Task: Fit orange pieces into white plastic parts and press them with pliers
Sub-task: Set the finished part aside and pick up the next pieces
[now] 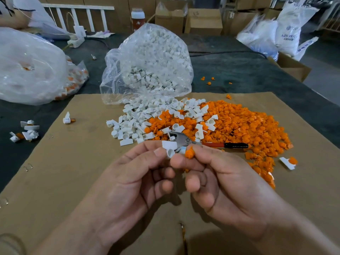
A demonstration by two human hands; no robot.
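Stacked cardboard boxes [204,21] fill the back of the room beyond the far edge of my dark worktop [239,70]. A brown cardboard sheet [73,172] covers the near part of the worktop. A big cloudy bag [31,67] sits at the left edge. A clear bag of white parts [152,59] stands at the far edge of the sheet, its mouth spilling a white heap [136,118] onto the cardboard. To the right of that heap, and mixed into it where they meet, spreads the orange pile [248,124].

My left hand [132,177] and right hand [230,181] are raised together over the middle of the sheet. The fingers are curled and the fingertips nearly meet. The pliers [207,144] lie just beyond them at the near edge of the piles, metal head to the left, red and black handle to the right.

A few fitted pieces [27,131] lie off the sheet toward the left edge.

My left thumb and forefinger pinch one white part [170,148], its round socket facing me. My right thumb and forefinger pinch one orange piece [189,152] just beside it. I cannot tell whether the two touch.
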